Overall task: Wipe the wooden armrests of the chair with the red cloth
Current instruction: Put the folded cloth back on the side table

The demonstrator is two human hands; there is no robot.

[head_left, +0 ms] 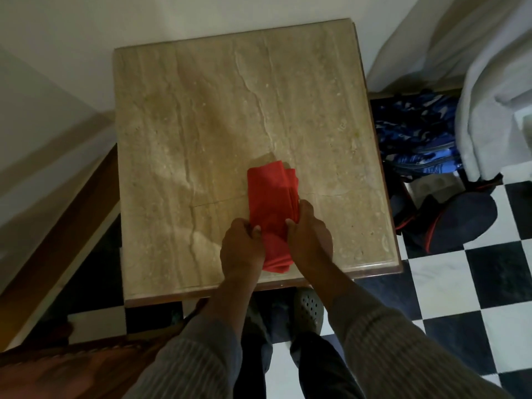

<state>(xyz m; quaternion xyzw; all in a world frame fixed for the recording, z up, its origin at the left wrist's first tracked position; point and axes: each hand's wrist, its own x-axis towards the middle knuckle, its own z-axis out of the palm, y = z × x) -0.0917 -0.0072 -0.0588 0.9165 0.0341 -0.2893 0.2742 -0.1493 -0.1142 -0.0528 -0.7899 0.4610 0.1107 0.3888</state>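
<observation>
A folded red cloth (pixel 270 197) lies on a beige marble-topped table (pixel 201 125), near its front edge and right of centre. My left hand (pixel 241 250) grips the cloth's near left side. My right hand (pixel 311 237) grips its near right side. The far half of the cloth rests flat on the marble. A dark reddish wooden surface (pixel 72 370), possibly part of the chair, shows at the bottom left; no armrest can be told apart.
A blue patterned bag (pixel 417 133) and a dark bag with red piping (pixel 449 220) sit on the floor right of the table. White fabric (pixel 495 82) hangs at the far right. The floor is black-and-white checkered tile (pixel 460 298). A wooden skirting (pixel 57 226) runs along the left wall.
</observation>
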